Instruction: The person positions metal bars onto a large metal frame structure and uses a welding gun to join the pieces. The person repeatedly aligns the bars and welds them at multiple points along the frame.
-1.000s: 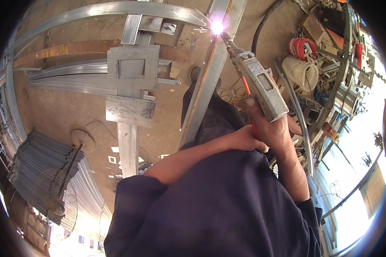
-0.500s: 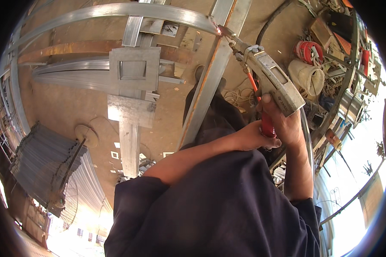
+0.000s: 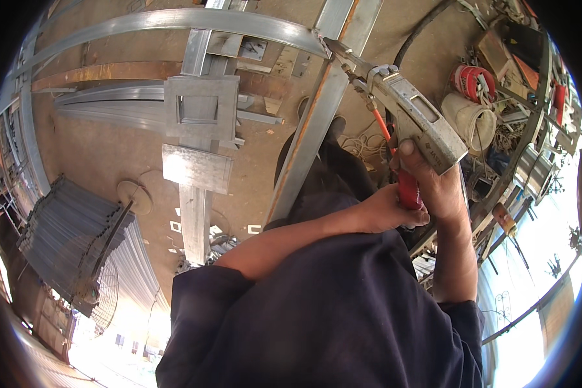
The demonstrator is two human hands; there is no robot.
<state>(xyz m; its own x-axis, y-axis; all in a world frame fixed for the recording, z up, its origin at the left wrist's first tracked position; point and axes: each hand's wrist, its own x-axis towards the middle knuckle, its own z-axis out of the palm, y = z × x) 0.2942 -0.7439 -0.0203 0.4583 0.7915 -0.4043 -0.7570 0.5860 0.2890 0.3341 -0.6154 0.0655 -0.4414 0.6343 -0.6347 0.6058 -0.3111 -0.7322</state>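
A bulky grey welding gun (image 3: 407, 107) with an orange hose and brass fittings slants up to the left. Its nozzle tip is at the joint where a long curved-looking steel tube (image 3: 174, 18) meets a diagonal steel tube (image 3: 313, 119). My right hand (image 3: 436, 187) is wrapped round the rear of the gun, thumb along its side. Closed about the gun's red handle (image 3: 408, 189) is my left hand (image 3: 388, 210), reaching across my body from the left. Some of its fingers are hidden behind the handle.
Below the frame lie a square metal plate with a cut-out (image 3: 223, 107) and a shiny flat plate (image 3: 197, 169) on an upright tube. A stack of grey profiles (image 3: 71, 226) and a fan (image 3: 107, 297) stand at left. A red bucket (image 3: 469, 84) and white bucket (image 3: 465, 116) are at right.
The bright glow at the nozzle tip has gone. The gun and both hands have shifted very slightly right in view; my grip is the same.
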